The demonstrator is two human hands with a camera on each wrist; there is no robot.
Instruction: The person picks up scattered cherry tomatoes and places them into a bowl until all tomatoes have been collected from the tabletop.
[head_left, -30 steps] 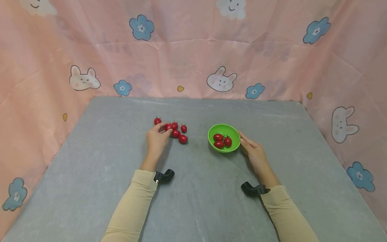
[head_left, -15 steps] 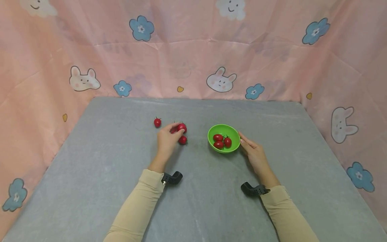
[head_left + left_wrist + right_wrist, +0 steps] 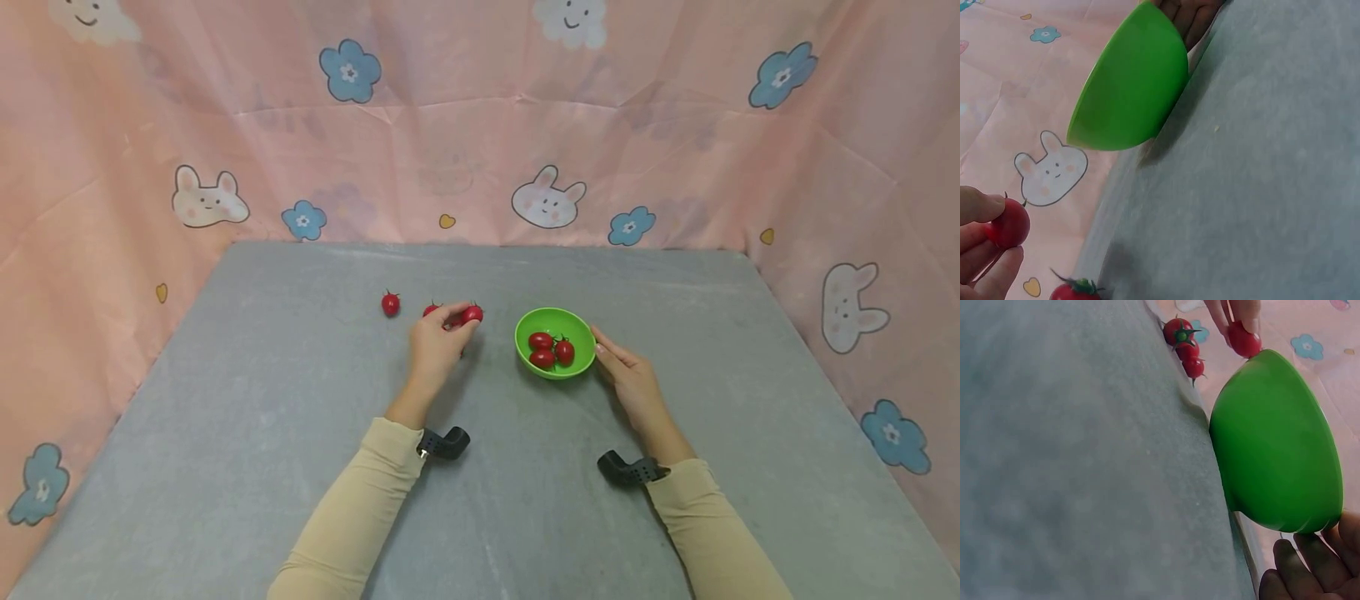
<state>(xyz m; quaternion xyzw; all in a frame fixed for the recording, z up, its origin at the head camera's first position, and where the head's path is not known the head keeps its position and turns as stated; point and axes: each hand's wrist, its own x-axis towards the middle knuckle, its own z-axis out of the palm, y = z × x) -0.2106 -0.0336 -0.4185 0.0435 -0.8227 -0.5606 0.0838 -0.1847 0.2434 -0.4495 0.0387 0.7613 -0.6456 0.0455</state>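
Note:
My left hand [image 3: 437,348] pinches a red cherry tomato [image 3: 472,314] between thumb and fingers, lifted above the table and left of the bowl. The left wrist view shows this cherry tomato [image 3: 1011,225] at the fingertips. A green bowl [image 3: 553,373] stands on the table with several cherry tomatoes [image 3: 542,359] inside. At its right side, my right hand [image 3: 636,387] holds the bowl by thumb and fingers. Other cherry tomatoes [image 3: 1177,331] lie beneath and behind the left hand, partly hidden in the head view. One more cherry tomato [image 3: 391,304] lies apart, farther left.
A grey cloth covers the table [image 3: 510,500]. Behind it and along both sides hangs a pink curtain [image 3: 465,150] printed with rabbits, flowers and clouds. Each wrist wears a black strap mount [image 3: 444,443].
My left hand has picked up a cherry tomato from the group and carried it right, toward the bowl. The right hand and the bowl have stayed in place.

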